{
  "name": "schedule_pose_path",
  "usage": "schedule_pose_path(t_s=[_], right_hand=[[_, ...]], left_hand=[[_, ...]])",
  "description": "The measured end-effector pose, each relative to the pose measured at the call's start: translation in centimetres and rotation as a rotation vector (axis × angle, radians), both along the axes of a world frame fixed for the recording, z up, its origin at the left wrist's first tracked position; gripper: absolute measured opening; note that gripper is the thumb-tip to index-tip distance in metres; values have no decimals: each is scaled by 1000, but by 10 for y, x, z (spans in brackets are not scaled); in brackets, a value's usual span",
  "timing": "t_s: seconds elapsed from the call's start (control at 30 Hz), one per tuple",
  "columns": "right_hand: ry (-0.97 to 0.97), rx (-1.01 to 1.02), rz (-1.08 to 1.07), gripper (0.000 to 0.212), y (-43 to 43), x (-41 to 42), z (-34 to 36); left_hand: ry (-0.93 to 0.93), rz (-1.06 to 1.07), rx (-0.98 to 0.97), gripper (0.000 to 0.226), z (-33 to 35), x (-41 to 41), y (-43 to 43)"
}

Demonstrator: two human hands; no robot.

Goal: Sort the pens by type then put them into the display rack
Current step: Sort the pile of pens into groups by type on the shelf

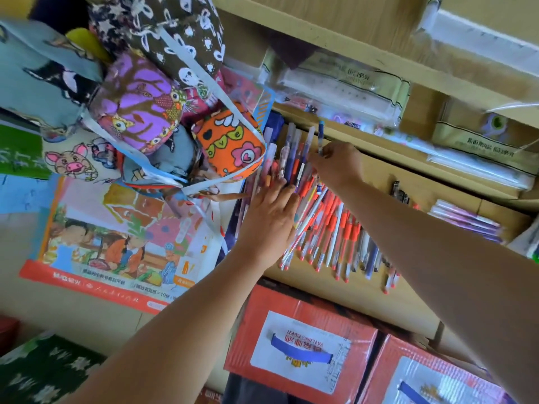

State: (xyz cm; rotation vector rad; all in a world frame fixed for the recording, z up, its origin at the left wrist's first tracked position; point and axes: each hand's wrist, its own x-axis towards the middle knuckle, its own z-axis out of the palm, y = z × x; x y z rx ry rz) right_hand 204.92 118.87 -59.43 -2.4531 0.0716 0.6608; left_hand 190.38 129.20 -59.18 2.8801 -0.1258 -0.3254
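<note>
my right hand [335, 166] pinches a blue pen [321, 135] by its lower end, cap toward 12 o'clock, just above the heap of pens [329, 228] at mid-frame. my left hand [269, 217] lies flat, fingers straight, on the heap's 9 o'clock side. i should press there firmly so nothing rolls, then lift the blue pen straight out.

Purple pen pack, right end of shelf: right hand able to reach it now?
Probably yes: the purple pen pack lies uncovered, nothing stacked on it. But the right hand pinches a blue pen, so it would likely need to set that down first.
</note>
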Motion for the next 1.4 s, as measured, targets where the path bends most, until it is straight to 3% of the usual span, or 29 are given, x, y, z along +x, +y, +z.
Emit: schedule_pose_path(t_s=[0.17, 0.33, 0.6, 0.77, 0.9, 1.13, 1.27, 1.4], right_hand=[[82, -59, -11, 43, 15, -1, -12], [176, 13, -108, 52, 29, -1, -15], [198, 62, -127, 29, 19, -3, -13], [167, 101, -111, 38, 25, -1, -16], [170, 0, 25, 37, 27, -6, -13], [122, -58, 120, 32, 17, -11, -9], [115, 61, 54, 37, 4, -12, -7], [193, 210, -3, 28, -13, -24, 5]], left_hand=[[-7, -29, -96, 48, 0, -12, 9], [-35, 14, -236, 43, -1, -12, 20], [-62, 221, -272, 51, 4, -11, 17], [-82, 262, -254, 28, 0, -11, 16], [-52, 293, -252, 14, -5, -14, 16], [-3, 300, -269, 13, -2, -16, 13], [-26, 315, -285, 15, -1, -20, 14], [-86, 407, -364, 15, 2, -18, 10]])
